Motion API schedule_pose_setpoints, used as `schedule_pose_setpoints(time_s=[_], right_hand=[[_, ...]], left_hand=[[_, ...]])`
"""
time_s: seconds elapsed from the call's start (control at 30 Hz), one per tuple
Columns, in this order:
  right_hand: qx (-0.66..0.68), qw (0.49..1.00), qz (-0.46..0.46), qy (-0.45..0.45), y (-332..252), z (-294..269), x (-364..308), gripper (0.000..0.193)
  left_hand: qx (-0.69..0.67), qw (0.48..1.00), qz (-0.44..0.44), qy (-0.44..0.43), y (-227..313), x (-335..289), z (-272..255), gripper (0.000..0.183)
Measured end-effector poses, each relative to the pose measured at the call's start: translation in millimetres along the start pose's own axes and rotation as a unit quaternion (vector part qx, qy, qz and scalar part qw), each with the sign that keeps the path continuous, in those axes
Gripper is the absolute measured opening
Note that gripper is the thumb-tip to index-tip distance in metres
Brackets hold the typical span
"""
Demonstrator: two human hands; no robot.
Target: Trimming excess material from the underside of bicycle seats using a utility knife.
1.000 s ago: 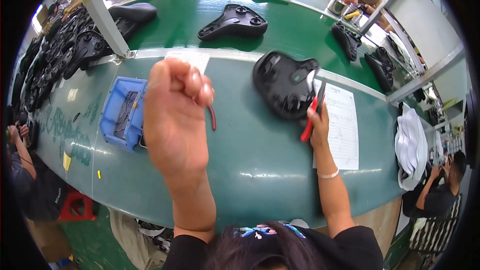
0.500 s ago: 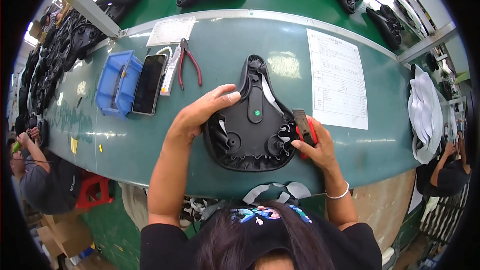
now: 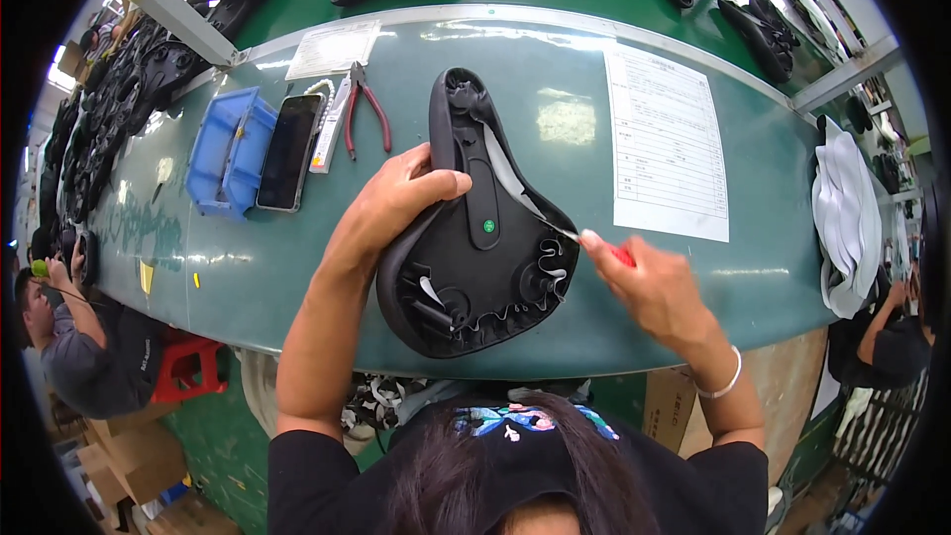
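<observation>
Gripping the upturned bike saddle (image 3: 490, 272) over the surface (image 3: 248, 287) with the left fingers (image 3: 446, 183) and a red-handled cutter (image 3: 622, 256) with the right fingers (image 3: 592, 241); maybe slicing the black cover (image 3: 443, 114) or nicking the left fingers by pushing too hard and slipping.

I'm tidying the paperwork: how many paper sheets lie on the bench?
2. The right sheet lies right of the saddle; the left sheet lies beyond the phone, near the far edge of the bench. Others may be hidden underneath.
</observation>
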State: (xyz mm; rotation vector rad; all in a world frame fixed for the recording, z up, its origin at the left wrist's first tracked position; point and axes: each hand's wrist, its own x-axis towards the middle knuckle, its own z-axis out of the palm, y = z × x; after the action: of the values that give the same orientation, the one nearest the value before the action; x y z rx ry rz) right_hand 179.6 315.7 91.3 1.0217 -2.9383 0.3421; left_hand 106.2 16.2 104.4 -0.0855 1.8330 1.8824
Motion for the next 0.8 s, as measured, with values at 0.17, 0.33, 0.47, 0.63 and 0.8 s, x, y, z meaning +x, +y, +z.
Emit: schedule_pose_setpoints(time_s=[0.17,0.33,0.47,0.63,0.8], right_hand=[[0.061,0.989,0.134,0.006,-56.3,44.5,-44.8,0.063],[0.219,0.949,0.219,0.063,-88.9,43.0,-64.4,0.062],[0.321,0.909,0.217,0.153,-54.5,23.9,-41.1,0.054],[0.275,0.929,0.092,0.23,-51.7,26.5,39.5,0.048],[0.602,0.735,0.256,0.18,-13.5,27.9,55.8,0.042]], left_hand=[[-0.084,0.995,0.034,0.039,-21.1,-18.0,12.3,0.045],[-0.124,0.982,0.072,0.124,-39.0,-51.5,15.5,0.049],[-0.125,0.975,0.105,0.152,-48.4,-60.3,15.5,0.052],[-0.104,0.971,0.126,0.172,-54.3,-72.1,19.9,0.056],[0.278,0.837,0.163,0.442,-99.6,-76.3,4.9,0.042]])
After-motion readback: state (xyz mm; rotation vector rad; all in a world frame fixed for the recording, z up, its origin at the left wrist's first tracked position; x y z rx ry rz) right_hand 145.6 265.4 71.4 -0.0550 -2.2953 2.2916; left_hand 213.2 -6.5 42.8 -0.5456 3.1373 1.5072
